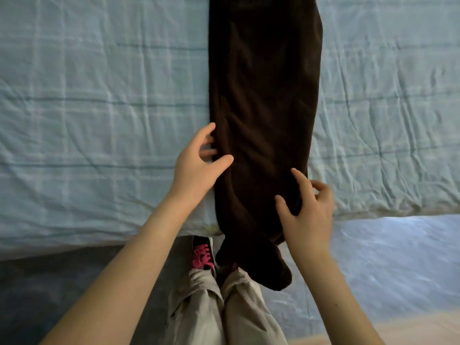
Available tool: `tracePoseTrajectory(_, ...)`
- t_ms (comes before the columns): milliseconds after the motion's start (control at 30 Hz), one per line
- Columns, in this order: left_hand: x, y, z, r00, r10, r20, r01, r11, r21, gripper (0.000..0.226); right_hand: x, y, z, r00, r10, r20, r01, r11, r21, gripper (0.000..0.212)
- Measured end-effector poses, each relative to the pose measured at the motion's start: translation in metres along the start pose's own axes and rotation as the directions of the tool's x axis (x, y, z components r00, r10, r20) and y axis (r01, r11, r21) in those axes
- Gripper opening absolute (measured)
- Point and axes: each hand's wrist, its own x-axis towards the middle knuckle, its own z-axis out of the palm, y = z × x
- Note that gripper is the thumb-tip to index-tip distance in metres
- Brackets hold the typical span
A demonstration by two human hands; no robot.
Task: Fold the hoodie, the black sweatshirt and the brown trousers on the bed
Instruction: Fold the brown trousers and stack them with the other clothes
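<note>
The brown trousers point(263, 100) lie lengthwise down the middle of the bed as one long dark strip. Their near end hangs over the bed's front edge. My left hand point(199, 165) is at the strip's left edge, thumb on top of the fabric and fingers against or under the edge. My right hand point(308, 210) is at the right edge, closer to me, with thumb and forefinger on the cloth and the other fingers curled beside the edge. No hoodie or black sweatshirt is in view.
The bed point(99, 108) carries a wrinkled pale blue checked sheet on both sides of the trousers. Its front edge runs across the lower part of the view. Below it are my legs in beige trousers point(214, 310), a black shoe with pink laces point(202, 255) and the floor.
</note>
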Motion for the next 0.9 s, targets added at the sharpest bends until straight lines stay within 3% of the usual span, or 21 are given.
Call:
tracePoseTrajectory(67,-0.019,-0.001,0.006,1.0,-0.004,0.012,0.004,0.999,0.042,0.08,-0.003,0.007,-0.002,0.99,0.039,0.136,-0.059,0.987,0.148,0.064)
tracePoseTrajectory(167,-0.04,-0.003,0.013,0.999,0.001,0.037,-0.005,0.995,0.1,0.088,-0.003,0.008,-0.004,0.966,-0.049,0.253,-0.01,0.973,0.229,0.069)
tracePoseTrajectory(267,-0.047,0.001,0.005,0.995,-0.038,0.093,0.052,0.987,-0.149,0.089,0.003,0.012,-0.018,0.949,-0.03,0.313,-0.09,0.928,0.363,0.069)
tracePoseTrajectory(333,-0.05,-0.001,-0.004,0.986,-0.043,0.158,0.098,0.93,-0.354,0.087,0.009,0.021,-0.039,0.941,-0.013,0.338,-0.179,0.829,0.53,0.064)
tracePoseTrajectory(400,-0.057,-0.006,-0.003,0.98,-0.052,0.192,0.122,0.919,-0.374,0.083,0.013,0.034,-0.062,0.958,-0.017,0.288,-0.179,0.749,0.638,0.057)
tracePoseTrajectory(467,-0.066,-0.011,0.007,0.986,-0.078,0.148,0.112,0.965,-0.236,0.078,0.013,0.046,-0.069,0.968,0.013,0.252,-0.167,0.78,0.603,0.053)
tracePoseTrajectory(567,-0.074,-0.016,0.024,0.993,-0.114,0.028,0.116,0.985,-0.128,0.07,0.006,0.053,-0.052,0.945,0.061,0.32,-0.223,0.838,0.498,0.061)
tracePoseTrajectory(667,-0.081,-0.017,0.028,0.998,-0.052,-0.031,0.05,0.997,-0.063,0.069,0.003,0.056,-0.041,0.95,-0.004,0.312,-0.128,0.908,0.4,0.07)
tracePoseTrajectory(800,-0.091,-0.013,0.023,0.993,0.008,-0.118,-0.006,1.0,0.017,0.061,-0.001,0.062,-0.047,0.952,-0.068,0.298,-0.068,0.903,0.424,0.073)
tracePoseTrajectory(900,-0.091,-0.005,0.027,0.983,0.031,-0.18,0.022,0.958,0.286,0.058,-0.002,0.06,-0.048,0.948,-0.089,0.306,0.005,0.964,0.266,0.067)
